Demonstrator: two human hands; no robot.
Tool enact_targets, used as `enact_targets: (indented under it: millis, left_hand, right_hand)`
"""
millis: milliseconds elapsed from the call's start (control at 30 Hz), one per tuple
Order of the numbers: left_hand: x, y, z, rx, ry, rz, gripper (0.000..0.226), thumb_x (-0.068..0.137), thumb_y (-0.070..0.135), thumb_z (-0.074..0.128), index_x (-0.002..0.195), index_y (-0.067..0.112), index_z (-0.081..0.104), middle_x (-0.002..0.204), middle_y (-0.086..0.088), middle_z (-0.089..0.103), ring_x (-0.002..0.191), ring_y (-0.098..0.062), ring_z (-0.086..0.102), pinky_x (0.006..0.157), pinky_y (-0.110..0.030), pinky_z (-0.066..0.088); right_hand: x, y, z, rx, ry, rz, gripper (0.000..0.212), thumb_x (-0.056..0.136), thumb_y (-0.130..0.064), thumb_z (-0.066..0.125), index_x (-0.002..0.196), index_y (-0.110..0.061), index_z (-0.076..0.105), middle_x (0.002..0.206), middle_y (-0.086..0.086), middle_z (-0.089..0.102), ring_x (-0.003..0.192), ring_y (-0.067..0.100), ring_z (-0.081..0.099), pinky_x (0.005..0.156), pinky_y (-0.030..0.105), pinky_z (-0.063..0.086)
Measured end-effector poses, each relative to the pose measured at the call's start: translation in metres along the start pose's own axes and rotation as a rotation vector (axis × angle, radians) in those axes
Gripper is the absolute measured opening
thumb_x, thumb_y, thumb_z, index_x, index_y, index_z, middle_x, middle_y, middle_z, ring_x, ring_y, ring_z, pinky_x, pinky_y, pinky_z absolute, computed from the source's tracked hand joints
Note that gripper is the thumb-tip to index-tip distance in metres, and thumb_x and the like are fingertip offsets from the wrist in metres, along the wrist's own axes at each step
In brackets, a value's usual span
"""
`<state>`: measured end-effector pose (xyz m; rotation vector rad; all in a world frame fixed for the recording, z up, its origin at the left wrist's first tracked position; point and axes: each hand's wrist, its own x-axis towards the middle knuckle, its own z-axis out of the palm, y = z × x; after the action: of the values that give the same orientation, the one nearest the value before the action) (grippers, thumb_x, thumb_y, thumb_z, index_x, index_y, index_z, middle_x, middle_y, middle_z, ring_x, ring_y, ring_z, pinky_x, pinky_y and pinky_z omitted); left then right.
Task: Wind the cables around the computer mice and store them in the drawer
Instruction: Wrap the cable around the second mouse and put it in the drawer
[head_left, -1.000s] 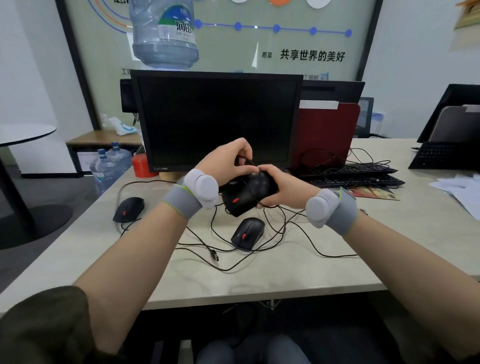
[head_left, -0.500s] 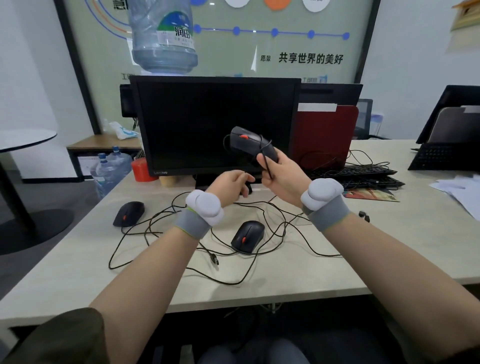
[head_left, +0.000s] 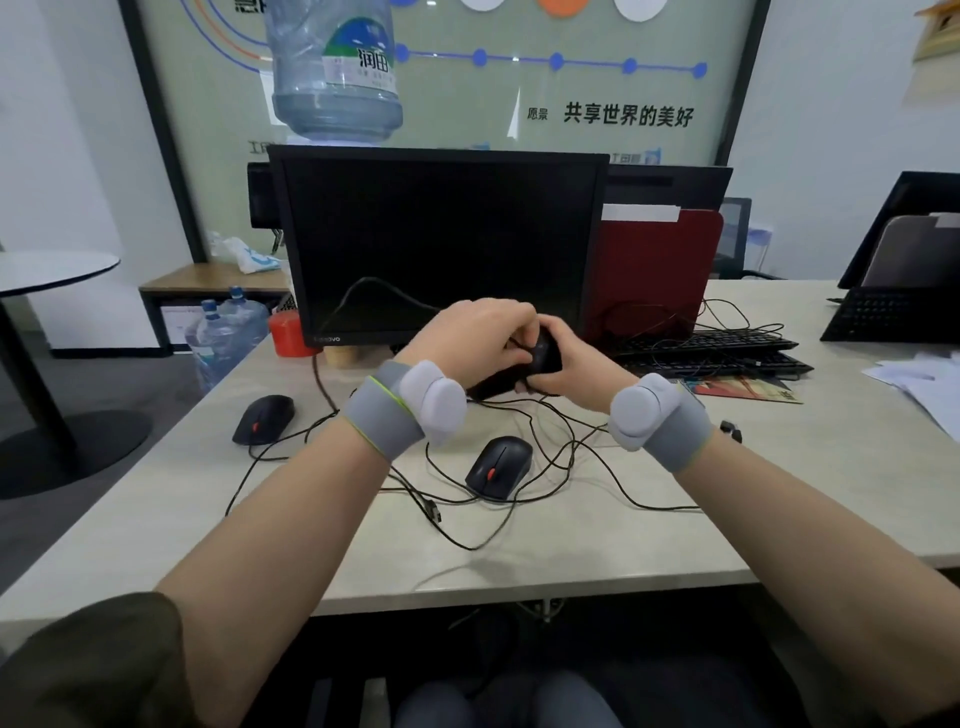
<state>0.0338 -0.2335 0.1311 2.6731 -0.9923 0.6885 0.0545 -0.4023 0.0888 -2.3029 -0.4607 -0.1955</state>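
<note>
A black mouse (head_left: 545, 356) is held above the desk in front of the monitor, mostly hidden between my hands. My right hand (head_left: 569, 364) grips it from the right. My left hand (head_left: 480, 332) pinches its black cable (head_left: 363, 291), which loops up to the left and down to the desk. Two more black mice with red wheels lie on the desk: one at the left (head_left: 264, 418), one in the middle (head_left: 500, 466) under my wrists, amid tangled cables (head_left: 571, 467). No drawer shows.
A black monitor (head_left: 441, 244) stands right behind my hands. Two keyboards (head_left: 711, 353) with cables lie at the right, a red can (head_left: 288, 332) at the left, papers (head_left: 924, 384) at the far right. A USB plug (head_left: 434, 512) lies near the desk's front.
The mouse, raised in my right hand half a second ago, has come back down between both hands. My left hand has risen to it with the cable, throwing a loop up to the left.
</note>
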Motion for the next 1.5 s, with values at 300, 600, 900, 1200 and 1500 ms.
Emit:
enact_targets:
  millis: [300, 600, 900, 1200, 1500]
  left_hand:
    - [-0.006, -0.037, -0.002, -0.501, -0.026, -0.082, 0.018, 0.083, 0.028, 0.066, 0.076, 0.032, 0.049, 0.080, 0.011, 0.054, 0.068, -0.004, 0.050, 0.065, -0.013, 0.044]
    - [-0.019, -0.046, 0.013, -1.075, 0.065, -0.371, 0.033, 0.089, -0.007, 0.045, 0.077, 0.023, 0.055, 0.059, 0.014, 0.062, 0.053, 0.004, 0.058, 0.050, -0.009, 0.047]
    - [-0.011, 0.004, 0.034, -0.784, -0.333, -0.549, 0.032, 0.100, 0.018, 0.030, 0.125, 0.007, 0.047, 0.065, -0.002, 0.049, 0.049, -0.014, 0.042, 0.046, -0.020, 0.038]
    - [-0.003, 0.022, 0.011, -0.018, -0.124, -0.238, 0.024, 0.094, 0.031, 0.043, 0.107, 0.025, 0.062, 0.105, 0.001, 0.064, 0.095, -0.020, 0.060, 0.080, -0.033, 0.048]
    - [0.002, -0.019, -0.005, -0.235, 0.006, -0.105, 0.008, 0.086, 0.034, 0.060, 0.087, 0.027, 0.056, 0.094, 0.009, 0.055, 0.083, -0.009, 0.054, 0.074, -0.023, 0.044]
  right_hand:
    - [-0.015, -0.010, 0.000, 0.377, -0.352, -0.001, 0.058, 0.091, 0.003, 0.051, 0.130, -0.036, 0.033, 0.116, 0.004, 0.048, 0.068, -0.006, 0.056, 0.066, 0.016, 0.042]
    - [-0.014, -0.016, 0.008, 1.123, -0.388, 0.014, 0.049, 0.094, 0.006, 0.030, 0.128, -0.027, 0.042, 0.083, -0.002, 0.046, 0.059, 0.007, 0.041, 0.054, 0.015, 0.030]
    - [0.005, -0.006, 0.003, 0.938, 0.197, -0.005, 0.049, 0.093, 0.003, 0.047, 0.136, -0.018, 0.037, 0.086, -0.003, 0.052, 0.060, 0.004, 0.045, 0.052, 0.012, 0.037]
    - [-0.003, 0.013, -0.023, 0.050, 0.280, -0.055, 0.063, 0.081, -0.006, 0.067, 0.136, -0.023, 0.041, 0.129, 0.003, 0.048, 0.113, 0.018, 0.052, 0.096, 0.021, 0.043]
    - [-0.023, 0.005, -0.026, 0.186, -0.265, -0.113, 0.059, 0.085, 0.003, 0.058, 0.119, -0.044, 0.045, 0.107, -0.015, 0.056, 0.077, -0.005, 0.060, 0.062, 0.012, 0.045]
